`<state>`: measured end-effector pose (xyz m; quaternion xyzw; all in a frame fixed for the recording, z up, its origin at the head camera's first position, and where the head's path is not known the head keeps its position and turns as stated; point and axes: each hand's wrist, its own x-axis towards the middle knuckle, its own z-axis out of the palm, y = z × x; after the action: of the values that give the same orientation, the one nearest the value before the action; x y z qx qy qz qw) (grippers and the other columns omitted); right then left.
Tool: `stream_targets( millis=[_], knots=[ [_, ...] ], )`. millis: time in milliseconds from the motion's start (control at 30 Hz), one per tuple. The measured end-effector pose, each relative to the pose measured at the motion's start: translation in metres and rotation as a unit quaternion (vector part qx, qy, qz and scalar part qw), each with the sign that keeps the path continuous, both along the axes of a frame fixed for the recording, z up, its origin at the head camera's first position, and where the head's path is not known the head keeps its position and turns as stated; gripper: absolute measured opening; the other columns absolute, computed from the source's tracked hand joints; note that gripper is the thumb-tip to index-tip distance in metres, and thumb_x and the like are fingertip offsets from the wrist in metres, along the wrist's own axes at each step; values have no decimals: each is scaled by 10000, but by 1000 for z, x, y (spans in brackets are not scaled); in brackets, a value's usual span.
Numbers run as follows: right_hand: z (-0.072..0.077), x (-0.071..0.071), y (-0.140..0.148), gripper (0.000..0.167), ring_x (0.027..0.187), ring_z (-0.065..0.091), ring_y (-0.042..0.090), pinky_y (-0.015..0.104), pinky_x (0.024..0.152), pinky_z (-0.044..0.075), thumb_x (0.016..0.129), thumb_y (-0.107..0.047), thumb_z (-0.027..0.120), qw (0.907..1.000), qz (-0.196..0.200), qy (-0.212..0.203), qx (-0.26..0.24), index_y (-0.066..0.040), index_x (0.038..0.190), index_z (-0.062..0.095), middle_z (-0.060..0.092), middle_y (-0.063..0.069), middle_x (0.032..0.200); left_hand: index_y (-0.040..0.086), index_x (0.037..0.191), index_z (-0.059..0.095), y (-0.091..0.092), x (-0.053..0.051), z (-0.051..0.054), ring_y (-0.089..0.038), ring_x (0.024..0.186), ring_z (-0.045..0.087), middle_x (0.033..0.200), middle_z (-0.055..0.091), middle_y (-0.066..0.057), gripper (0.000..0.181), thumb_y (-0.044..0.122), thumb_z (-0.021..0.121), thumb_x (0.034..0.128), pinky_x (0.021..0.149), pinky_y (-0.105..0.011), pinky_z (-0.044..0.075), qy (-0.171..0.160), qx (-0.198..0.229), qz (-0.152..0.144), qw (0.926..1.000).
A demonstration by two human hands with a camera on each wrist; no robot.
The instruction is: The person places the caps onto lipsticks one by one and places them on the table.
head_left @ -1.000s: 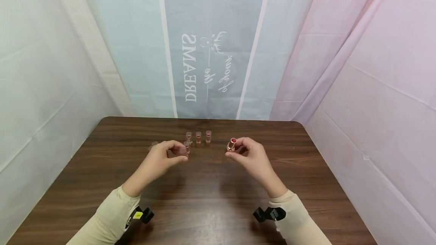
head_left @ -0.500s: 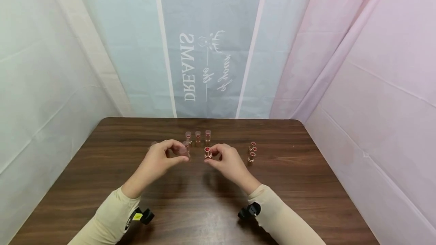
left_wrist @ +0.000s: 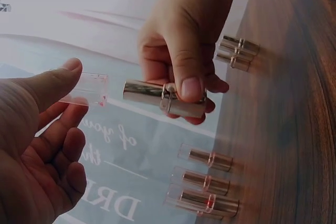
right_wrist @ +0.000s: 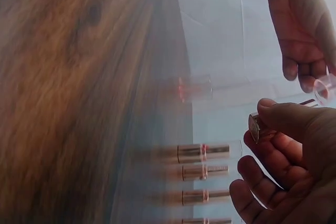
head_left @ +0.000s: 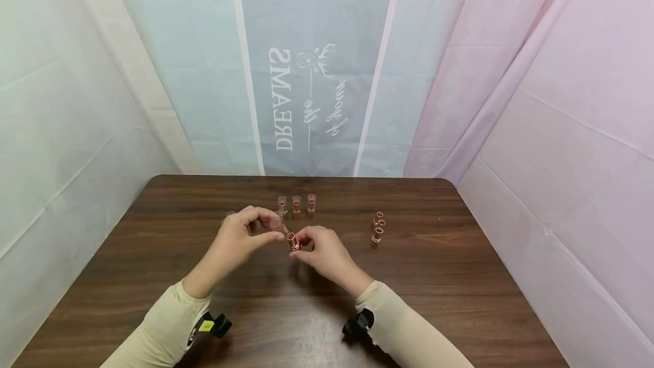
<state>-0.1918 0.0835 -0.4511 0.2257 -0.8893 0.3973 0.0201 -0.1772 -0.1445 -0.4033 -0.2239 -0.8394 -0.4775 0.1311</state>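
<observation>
My left hand (head_left: 242, 234) pinches a clear, pinkish lipstick cap (left_wrist: 95, 88) between thumb and fingers. In my right hand (head_left: 329, 254) is an uncapped rose-gold lipstick (head_left: 293, 242), pinched near its base, with a red top showing in the head view. Seen from the left wrist, the lipstick (left_wrist: 144, 93) and the cap lie roughly in line, a small gap between them. The right wrist view shows the cap's open rim (right_wrist: 321, 90) near the lipstick's tip. Behind the left hand stand several capped lipsticks (head_left: 297, 205), one mostly hidden by that hand.
Three uncapped lipsticks (head_left: 377, 234) stand close together on the right of the dark wooden table (head_left: 434, 288). A loose clear cap (right_wrist: 195, 88) stands at the left, mostly hidden by the left hand in the head view. Fabric curtains (head_left: 327, 4) surround the table.
My right hand has carried the lipstick leftward and slightly nearer, up beside the left hand. Three uncapped lipsticks it had been covering came into view. The left hand has stayed nearly still.
</observation>
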Motion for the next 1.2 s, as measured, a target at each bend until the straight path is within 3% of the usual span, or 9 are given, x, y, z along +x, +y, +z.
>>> stream_targets(
  millis=[167, 467, 733, 867, 1200],
  knots=[
    [0, 1, -7, 192, 830, 665, 190, 214, 684, 501, 856, -257, 859, 10000, 42, 9, 30, -208, 995, 737, 680, -87, 959, 276, 980, 747, 1, 0, 1, -150, 794, 593, 904, 671, 96, 243, 286, 890, 784, 663, -251, 461, 73, -88, -35, 9999],
    [8, 5, -12, 190, 817, 662, 155, 218, 693, 518, 877, -248, 838, 9997, 180, -67, -155, -183, 1004, 712, 680, -58, 965, 301, 1000, 738, 2, 0, 2, -276, 884, 612, 937, 650, 91, 220, 324, 862, 821, 715, -266, 460, -281, -312, -222, 9989],
    [13, 9, -10, 171, 779, 662, 180, 230, 666, 523, 874, -222, 837, 9988, 170, -247, -382, -192, 990, 715, 677, -74, 926, 312, 988, 735, 6, -3, -4, -242, 887, 603, 927, 652, 102, 204, 355, 851, 826, 712, -268, 451, -377, -440, -401, 9975],
    [16, 9, -10, 155, 734, 640, 120, 228, 641, 517, 875, -213, 837, 9989, 222, -213, -355, -206, 977, 719, 672, -84, 919, 311, 978, 731, 7, -2, -3, -285, 906, 618, 931, 655, 101, 193, 346, 852, 833, 720, -277, 456, -445, -407, -366, 9975],
    [22, 13, -14, 156, 767, 633, 124, 219, 675, 510, 867, -204, 843, 9995, 195, -52, -227, -185, 962, 722, 669, -67, 935, 292, 950, 726, 8, 2, -4, -206, 857, 609, 905, 654, 96, 188, 309, 865, 825, 708, -268, 449, -279, -394, -293, 9984]
  ],
)
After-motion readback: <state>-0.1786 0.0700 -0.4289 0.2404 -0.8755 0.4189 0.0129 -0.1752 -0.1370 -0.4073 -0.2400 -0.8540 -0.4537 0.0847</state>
